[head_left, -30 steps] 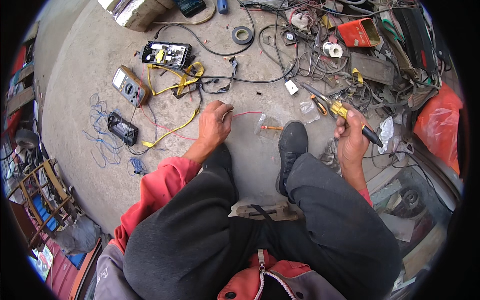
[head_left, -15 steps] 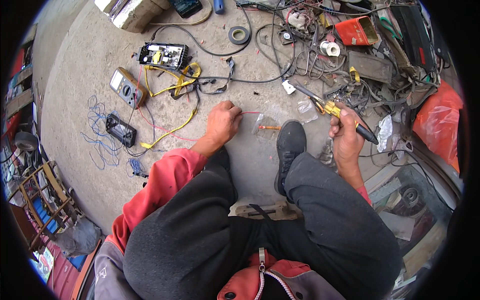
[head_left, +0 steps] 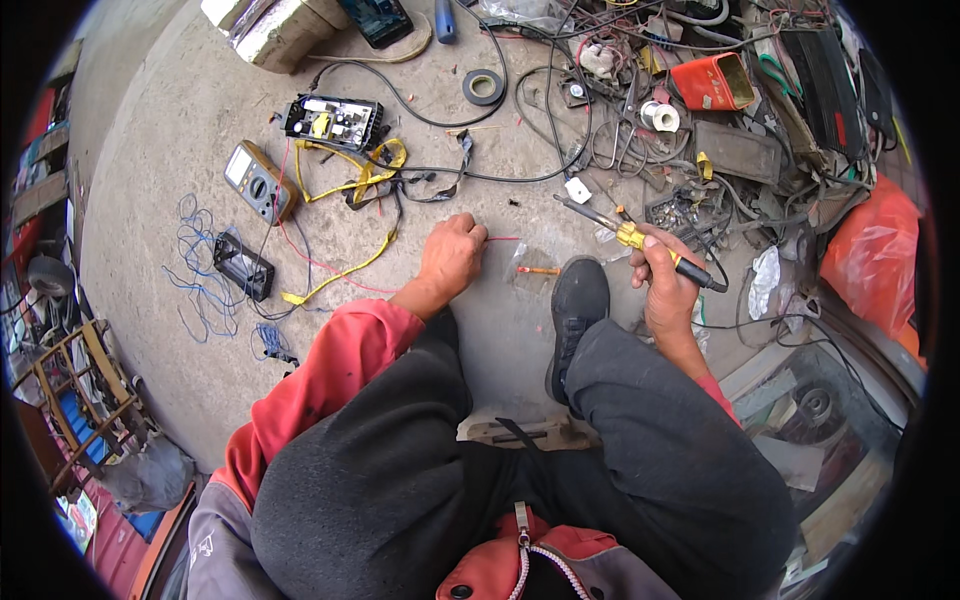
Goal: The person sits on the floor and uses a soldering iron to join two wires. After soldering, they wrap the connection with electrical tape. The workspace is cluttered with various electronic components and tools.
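Note:
My left hand (head_left: pixel 452 252) is closed, its fingertips pinching a thin red wire (head_left: pixel 502 239) low over the concrete floor. My right hand (head_left: pixel 664 278) grips a soldering iron (head_left: pixel 631 236) with a yellow middle and black handle, its metal tip pointing up and left. Between the hands lies a small orange piece (head_left: pixel 539 270) on clear plastic, beside my right shoe (head_left: pixel 580 299). An opened circuit-board case (head_left: pixel 334 121), a multimeter (head_left: pixel 259 181), an empty black housing (head_left: pixel 243 266) and tangled blue wires (head_left: pixel 203 270) sit to the left.
Tangled cables, scissors, a solder spool (head_left: pixel 661 116) and a red container (head_left: pixel 712 82) crowd the upper right. Black tape (head_left: pixel 483 73) lies higher up. A red plastic bag (head_left: pixel 868 264) is far right, a rusty metal frame (head_left: pixel 75 400) at left.
My left hand has shifted a little rightward along the red wire. My right hand has swung left with the iron, whose tip is now closer to the middle, over the floor.

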Motion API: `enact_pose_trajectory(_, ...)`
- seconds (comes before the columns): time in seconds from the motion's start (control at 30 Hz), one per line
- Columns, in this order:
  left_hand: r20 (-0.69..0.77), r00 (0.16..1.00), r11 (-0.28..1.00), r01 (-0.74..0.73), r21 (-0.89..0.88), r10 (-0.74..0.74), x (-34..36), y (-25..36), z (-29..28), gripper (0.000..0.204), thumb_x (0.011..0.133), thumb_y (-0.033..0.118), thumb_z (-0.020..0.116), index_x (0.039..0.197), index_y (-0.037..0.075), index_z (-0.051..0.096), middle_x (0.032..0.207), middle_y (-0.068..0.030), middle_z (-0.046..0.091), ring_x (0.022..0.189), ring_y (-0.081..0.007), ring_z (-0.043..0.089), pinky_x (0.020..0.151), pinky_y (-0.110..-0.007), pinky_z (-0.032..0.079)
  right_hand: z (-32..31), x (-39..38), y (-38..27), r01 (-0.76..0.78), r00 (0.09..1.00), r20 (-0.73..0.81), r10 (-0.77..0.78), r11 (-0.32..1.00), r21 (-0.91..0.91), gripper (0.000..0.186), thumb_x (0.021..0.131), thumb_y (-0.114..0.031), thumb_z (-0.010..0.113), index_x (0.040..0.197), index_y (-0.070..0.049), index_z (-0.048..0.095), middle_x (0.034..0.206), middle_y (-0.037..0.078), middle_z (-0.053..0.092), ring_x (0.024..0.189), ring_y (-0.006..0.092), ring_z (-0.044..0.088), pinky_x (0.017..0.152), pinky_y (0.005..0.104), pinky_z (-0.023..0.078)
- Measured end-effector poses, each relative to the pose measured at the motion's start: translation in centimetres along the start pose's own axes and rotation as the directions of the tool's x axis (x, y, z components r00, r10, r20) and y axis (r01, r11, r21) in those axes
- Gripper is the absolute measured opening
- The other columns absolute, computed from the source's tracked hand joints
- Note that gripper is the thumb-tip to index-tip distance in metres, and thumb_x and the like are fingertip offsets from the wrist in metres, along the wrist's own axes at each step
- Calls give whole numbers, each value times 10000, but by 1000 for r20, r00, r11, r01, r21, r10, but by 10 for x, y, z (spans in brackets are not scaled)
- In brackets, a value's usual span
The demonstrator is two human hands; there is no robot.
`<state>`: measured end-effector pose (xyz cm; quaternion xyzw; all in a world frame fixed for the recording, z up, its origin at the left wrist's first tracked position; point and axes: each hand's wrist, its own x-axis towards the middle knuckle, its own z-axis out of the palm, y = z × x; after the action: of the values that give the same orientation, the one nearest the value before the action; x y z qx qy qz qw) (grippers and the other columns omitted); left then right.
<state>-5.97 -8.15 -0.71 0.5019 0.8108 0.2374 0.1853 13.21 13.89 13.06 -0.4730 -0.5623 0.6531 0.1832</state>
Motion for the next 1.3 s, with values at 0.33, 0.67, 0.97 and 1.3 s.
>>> enact_pose_trajectory(0.33,-7,997,983,75,-167,-78,-1,12,-21,102,829,39,655,898,23,581,873,-156,583,852,-380,592,727,-458,474,-2,25,25,-487,832,92,547,642,592,220,916,-307,635,898,-89,612,689,-9,546,518,59,452,440,194,364)
enact_pose_trajectory(0.67,-50,979,882,156,-445,-199,1,29,-42,93,869,4,623,958,13,600,898,-168,591,828,-381,608,723,-422,491,-14,25,20,-613,656,361,663,188,768,241,924,-318,638,831,-108,568,644,-42,505,485,46,445,385,180,363)
enact_pose_trajectory(0.97,-44,974,871,179,-457,-223,-9,38,-52,75,886,53,645,956,32,631,884,-149,578,826,-358,597,715,-417,485,-11,23,25,-567,761,248,599,429,703,248,942,-326,611,882,-85,613,658,-17,531,517,62,462,435,197,383)
enact_pose_trajectory(1.3,-71,970,876,178,-449,-233,-17,41,-55,64,879,67,655,934,38,641,864,-142,583,819,-347,602,706,-417,486,0,18,18,-452,878,128,461,710,541,279,928,-331,611,989,-61,634,704,-6,546,570,73,456,517,229,383)
